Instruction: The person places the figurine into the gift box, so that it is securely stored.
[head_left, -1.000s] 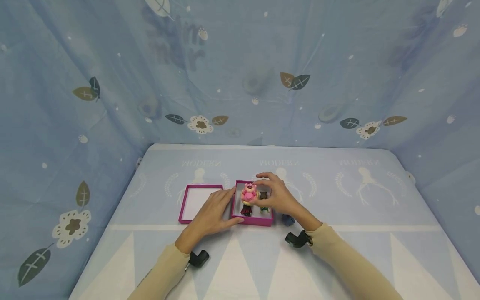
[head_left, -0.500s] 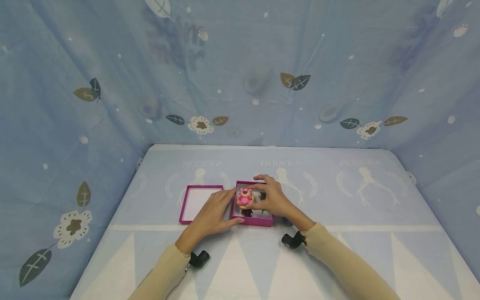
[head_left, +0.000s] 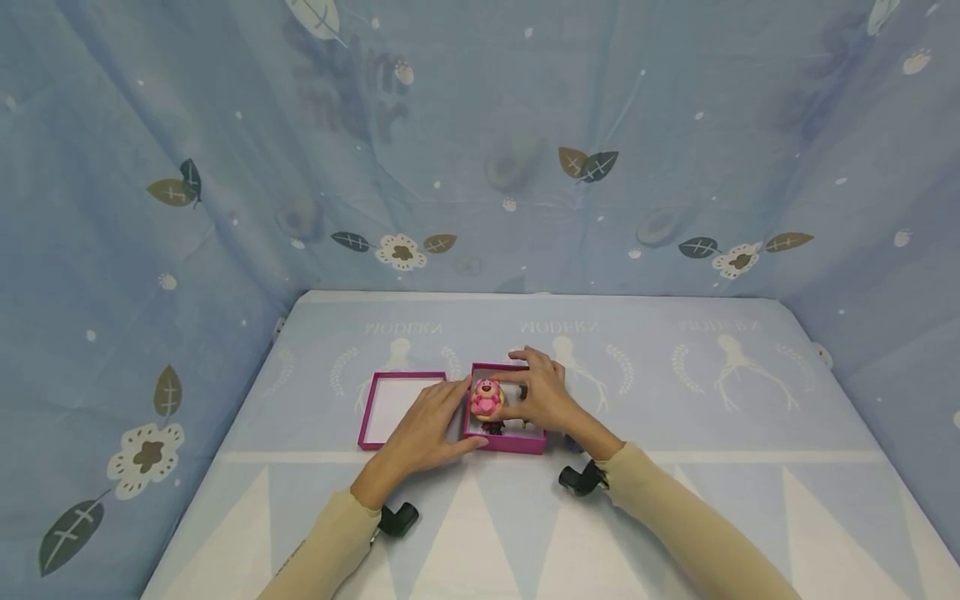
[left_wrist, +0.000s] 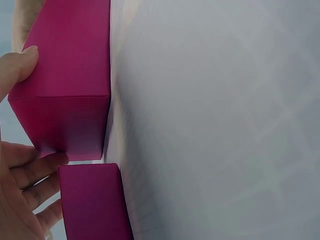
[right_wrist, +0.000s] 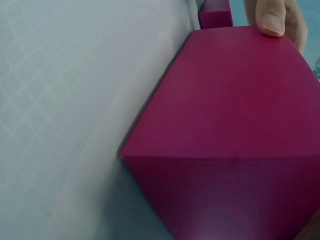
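Note:
My right hand (head_left: 543, 402) pinches a pink bear figurine (head_left: 487, 398) between thumb and fingers, low over the left side of an open magenta box (head_left: 513, 445). Inside that box lies a small figure with dark red and black parts (head_left: 492, 427), partly covered by the bear. Other dark bits in it are mostly hidden by my right hand. My left hand (head_left: 423, 425) holds the box at its near left corner. In the left wrist view its thumb (left_wrist: 25, 65) lies on the front wall, and the fingers (left_wrist: 37, 172) reach along the left side.
A shallow magenta lid (head_left: 408, 375) with a white inside lies left of the box, partly behind my left hand. A small dark blue object (head_left: 574, 444) sits by the box's right side, mostly under my right wrist. Patterned blue cloth (head_left: 480, 167) hangs around the table.
My right hand has carried the pink bear left and slightly down, toward the box's left wall. My left hand has stayed at the box corner.

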